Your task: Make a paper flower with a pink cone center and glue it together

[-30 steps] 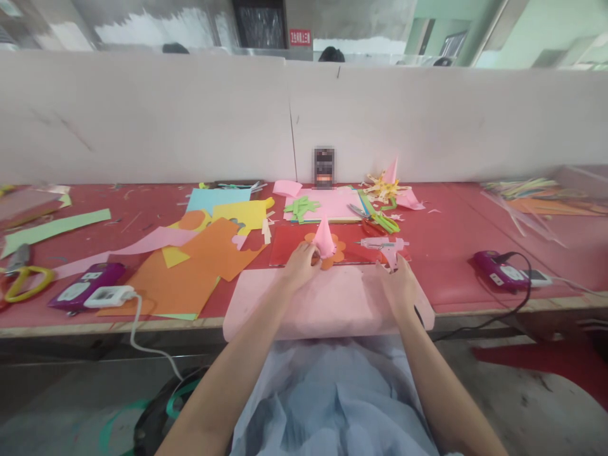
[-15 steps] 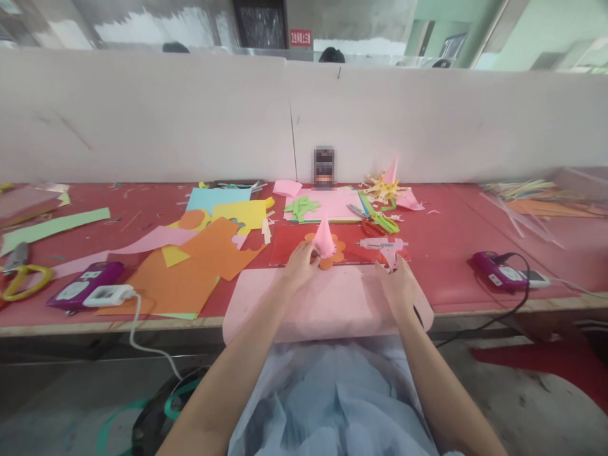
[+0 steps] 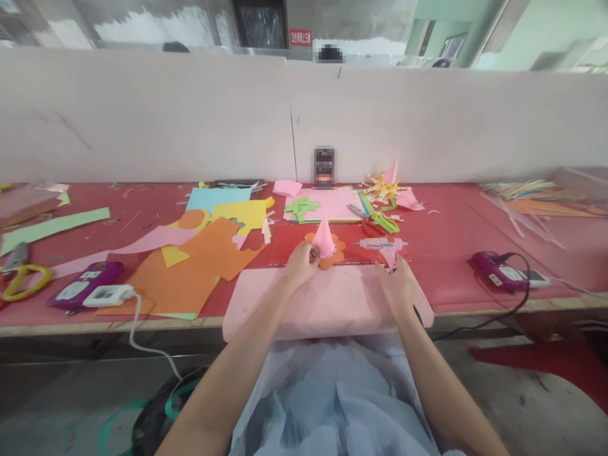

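Observation:
A pink paper cone point(image 3: 324, 239) stands point up on an orange paper flower point(image 3: 337, 254). My left hand point(image 3: 302, 261) is closed at the left side of the pair, its fingertips pinching the flower's edge close to the cone's base. To the right, my right hand point(image 3: 398, 277) is wrapped round the handle of a pink glue gun point(image 3: 386, 246). The gun's nozzle points left towards the flower and does not touch it. Under the flower lies a red mat point(image 3: 287, 244), and a pink cushioned pad point(image 3: 313, 304) is below my wrists.
Behind are green paper strips point(image 3: 302, 208), scissors point(image 3: 380, 220) and a yellow-fringed pink cone point(image 3: 387, 183). Orange sheets point(image 3: 178, 278) spread leftward. Purple devices point(image 3: 88, 285) with cables lie left and right. A phone point(image 3: 324, 168) leans against the white partition point(image 3: 190, 114).
Almost nothing differs. Both hands, the cone with its flower and the glue gun keep practically the same positions.

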The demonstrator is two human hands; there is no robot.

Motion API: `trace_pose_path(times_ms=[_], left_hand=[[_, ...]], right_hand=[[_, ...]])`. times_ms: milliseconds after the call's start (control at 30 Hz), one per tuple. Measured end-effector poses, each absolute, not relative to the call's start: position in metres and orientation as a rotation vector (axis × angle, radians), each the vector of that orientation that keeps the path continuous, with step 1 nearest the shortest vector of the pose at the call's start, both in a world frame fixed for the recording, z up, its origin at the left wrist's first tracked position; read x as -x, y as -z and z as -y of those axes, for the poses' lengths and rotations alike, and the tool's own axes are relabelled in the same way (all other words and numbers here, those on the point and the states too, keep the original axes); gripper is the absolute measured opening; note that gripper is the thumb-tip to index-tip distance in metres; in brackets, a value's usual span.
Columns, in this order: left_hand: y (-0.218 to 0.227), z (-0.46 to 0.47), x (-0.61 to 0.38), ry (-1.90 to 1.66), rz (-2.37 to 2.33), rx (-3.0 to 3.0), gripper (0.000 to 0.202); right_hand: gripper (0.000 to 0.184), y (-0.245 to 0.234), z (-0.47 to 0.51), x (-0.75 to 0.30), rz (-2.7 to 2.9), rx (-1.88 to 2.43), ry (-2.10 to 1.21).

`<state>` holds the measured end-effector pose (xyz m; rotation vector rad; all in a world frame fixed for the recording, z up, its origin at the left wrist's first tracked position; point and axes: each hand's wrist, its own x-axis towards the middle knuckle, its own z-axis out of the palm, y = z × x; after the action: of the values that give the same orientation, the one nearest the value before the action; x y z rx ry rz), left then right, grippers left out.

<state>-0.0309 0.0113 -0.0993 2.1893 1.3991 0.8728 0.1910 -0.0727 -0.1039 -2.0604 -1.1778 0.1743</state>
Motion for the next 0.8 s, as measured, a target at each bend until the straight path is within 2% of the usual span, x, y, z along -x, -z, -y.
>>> trace_pose_path(times_ms=[800], left_hand=[[0.0989, -0.0123, 0.0284, -0.837, -1.479, -2.202, 0.008]], right_hand=[[0.053, 0.1008, 0.0732, -0.1902, 1.17, 2.068, -0.204]])
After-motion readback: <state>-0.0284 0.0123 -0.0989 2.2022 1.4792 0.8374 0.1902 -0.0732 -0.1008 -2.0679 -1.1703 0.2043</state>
